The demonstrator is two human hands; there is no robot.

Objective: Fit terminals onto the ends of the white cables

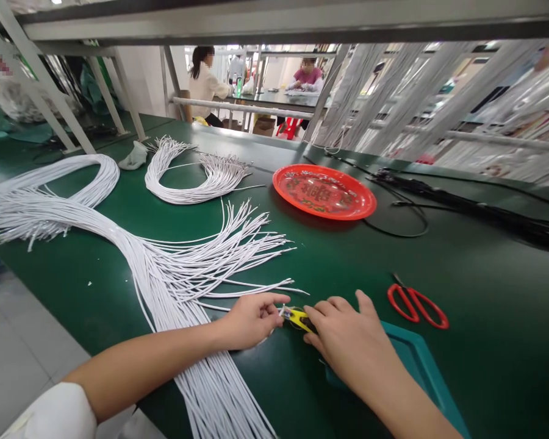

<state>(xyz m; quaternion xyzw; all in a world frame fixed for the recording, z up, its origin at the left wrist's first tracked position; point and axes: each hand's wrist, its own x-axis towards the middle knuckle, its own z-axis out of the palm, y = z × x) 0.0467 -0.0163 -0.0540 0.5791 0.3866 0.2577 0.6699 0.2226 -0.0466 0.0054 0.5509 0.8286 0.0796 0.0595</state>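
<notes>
Left grip (pixel 249 321): I'm pinching a thin white cable (pixel 282 311) | right grip (pixel 343 335): I've got the yellow-and-black handheld tool (pixel 299 318), nose right at it | over glossy green worktop (pixel 489 280), beside splayed white strands (pixel 183 262)

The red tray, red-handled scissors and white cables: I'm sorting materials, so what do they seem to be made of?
Red tray: glossy, probably plastic from its bright shine, though enamelled metal is possible. Red-handled scissors: likely smooth plastic handles, uniformly red; greyish blades, likely metal. White cables: probably smooth plastic sheathing, judging by the even white surface.
</notes>
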